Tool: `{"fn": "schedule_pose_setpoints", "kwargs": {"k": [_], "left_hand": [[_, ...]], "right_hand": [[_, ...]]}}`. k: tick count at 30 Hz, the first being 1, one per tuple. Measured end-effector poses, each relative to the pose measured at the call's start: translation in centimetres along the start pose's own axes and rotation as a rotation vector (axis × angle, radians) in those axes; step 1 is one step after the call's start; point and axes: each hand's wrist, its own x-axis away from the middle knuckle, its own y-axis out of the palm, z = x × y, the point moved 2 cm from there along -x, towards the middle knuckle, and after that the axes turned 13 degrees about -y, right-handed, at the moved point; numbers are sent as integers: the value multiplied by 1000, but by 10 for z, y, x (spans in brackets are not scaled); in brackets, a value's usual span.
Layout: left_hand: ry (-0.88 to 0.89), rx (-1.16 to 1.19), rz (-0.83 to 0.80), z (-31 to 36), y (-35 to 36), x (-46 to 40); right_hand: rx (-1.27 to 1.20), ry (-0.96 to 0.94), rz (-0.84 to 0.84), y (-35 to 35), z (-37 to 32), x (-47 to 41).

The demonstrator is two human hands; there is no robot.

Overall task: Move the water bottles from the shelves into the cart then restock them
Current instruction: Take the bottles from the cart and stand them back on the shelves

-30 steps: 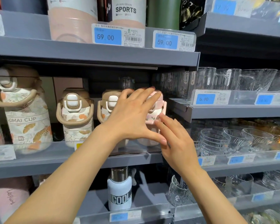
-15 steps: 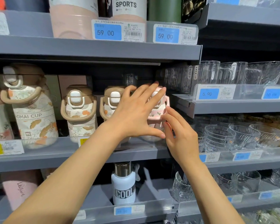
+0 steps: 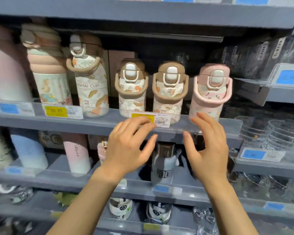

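I am holding both hands in front of the grey shelf (image 3: 98,123), below the pink water bottle (image 3: 209,94). My left hand (image 3: 126,150) is hovering with fingers spread and loosely bent, gripping nothing, its fingertips over the yellow price tag (image 3: 143,118) on the shelf's clear front lip. My right hand (image 3: 209,150) is hanging just under the pink bottle, fingers spread and relaxed, holding nothing. The pink bottle is standing upright on the shelf, with two brown-lidded floral bottles (image 3: 131,89) just to its left.
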Motion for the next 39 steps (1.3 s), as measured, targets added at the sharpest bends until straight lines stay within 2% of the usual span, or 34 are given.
{"fn": "schedule_pose_setpoints", "kwargs": {"k": [6,11,14,18,22,29,36,39], "left_hand": [[-201,-27,-28,-82,-58,54],[-403,-48,-163,-170,-132,90],[-535,-86,-253,-234,-184,111],[-658,-167,-287,-318,-259,134],[-766,-228,-258,-379,-327,153],[-963,-330,-144,-447,-406,183],[-1086,-376,-70,-496,-412,196],[-1146,-357,28,-529,-396,187]], "right_hand": [[-96,21,-49,59,-72,22],[-264,22,-266,144,-165,32],[-377,85,-409,203,-228,35],[-515,136,-573,283,-314,29],[-654,171,-728,349,-389,22],[-814,122,-847,444,-478,17],[-960,161,-924,513,-518,17],[-963,156,-899,544,-516,17]]}}
